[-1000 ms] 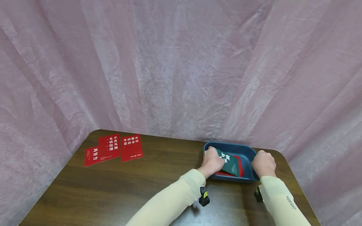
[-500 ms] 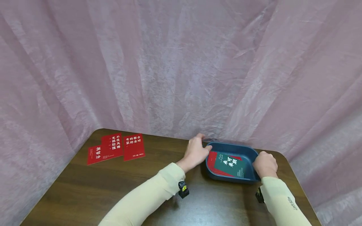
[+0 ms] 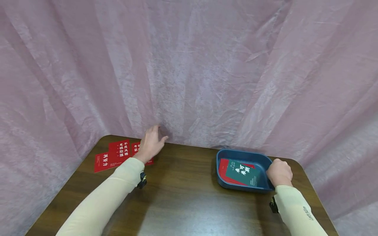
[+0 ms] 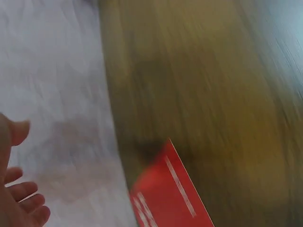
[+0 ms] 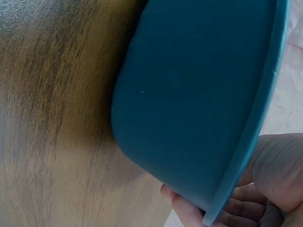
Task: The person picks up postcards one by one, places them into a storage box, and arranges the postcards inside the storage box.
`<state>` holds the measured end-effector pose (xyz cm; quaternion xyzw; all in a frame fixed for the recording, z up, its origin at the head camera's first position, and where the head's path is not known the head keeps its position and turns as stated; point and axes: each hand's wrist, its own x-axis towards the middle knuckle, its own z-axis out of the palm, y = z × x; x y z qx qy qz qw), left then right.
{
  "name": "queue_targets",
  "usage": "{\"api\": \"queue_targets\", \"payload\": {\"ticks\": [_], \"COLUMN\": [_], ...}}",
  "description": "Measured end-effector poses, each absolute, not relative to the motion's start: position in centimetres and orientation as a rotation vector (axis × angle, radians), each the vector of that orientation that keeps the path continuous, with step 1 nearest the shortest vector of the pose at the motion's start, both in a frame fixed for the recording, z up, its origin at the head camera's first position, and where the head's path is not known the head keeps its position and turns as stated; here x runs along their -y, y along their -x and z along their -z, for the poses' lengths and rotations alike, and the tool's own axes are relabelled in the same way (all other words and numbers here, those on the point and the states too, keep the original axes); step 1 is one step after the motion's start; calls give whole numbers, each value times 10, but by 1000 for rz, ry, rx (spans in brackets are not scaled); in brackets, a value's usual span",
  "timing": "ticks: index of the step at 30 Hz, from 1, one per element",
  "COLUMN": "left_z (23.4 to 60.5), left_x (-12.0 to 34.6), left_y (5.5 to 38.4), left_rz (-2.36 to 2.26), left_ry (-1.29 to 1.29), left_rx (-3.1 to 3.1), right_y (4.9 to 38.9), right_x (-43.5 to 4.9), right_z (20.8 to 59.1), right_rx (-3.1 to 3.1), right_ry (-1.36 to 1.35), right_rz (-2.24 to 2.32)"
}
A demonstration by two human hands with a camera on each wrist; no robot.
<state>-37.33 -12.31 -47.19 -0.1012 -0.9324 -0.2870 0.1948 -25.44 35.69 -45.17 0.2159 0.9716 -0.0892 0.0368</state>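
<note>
My left hand (image 3: pixel 150 143) hovers with fingers spread over the far left of the table, partly covering a red card (image 3: pixel 136 147) with white writing. Nothing is in its grasp; the left wrist view shows the bare fingers (image 4: pixel 29 194) beside the curtain and a red card (image 4: pixel 173 194) below. At the right, my right hand (image 3: pixel 280 172) grips the right end of a blue plastic tray (image 3: pixel 245 187), its fingers (image 5: pixel 187 210) curled round the rim in the right wrist view. Inside the tray lie a green card (image 3: pixel 242 172) with white characters and red cards (image 3: pixel 223 165) under it.
Two more overlapping red cards, one upper (image 3: pixel 119 151) and one lower (image 3: pixel 101 162), lie at the table's far left corner. A pink curtain (image 3: pixel 189 82) hangs right behind the brown wooden table (image 3: pixel 189 177).
My left hand has left the tray's cards, opened, and moved left across the table to above the red cards. The right hand keeps its hold on the tray.
</note>
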Motion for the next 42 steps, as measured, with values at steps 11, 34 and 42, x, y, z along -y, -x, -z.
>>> {"api": "queue_targets", "payload": {"ticks": [11,34,42], "left_z": [507,513,510], "left_x": [185,185,182], "left_y": [389,382,382], "left_rz": [486,397,363], "left_ry": [309,259,206], "left_rx": [2957,3235,3279], "right_y": [247,240,241], "right_x": [-363,-368,-368], "right_z": [452,450,450], "right_rx": [-2973,-2982,-3001], "right_ry": [-653,-679,-647], "right_rz": [298,249,239]}}
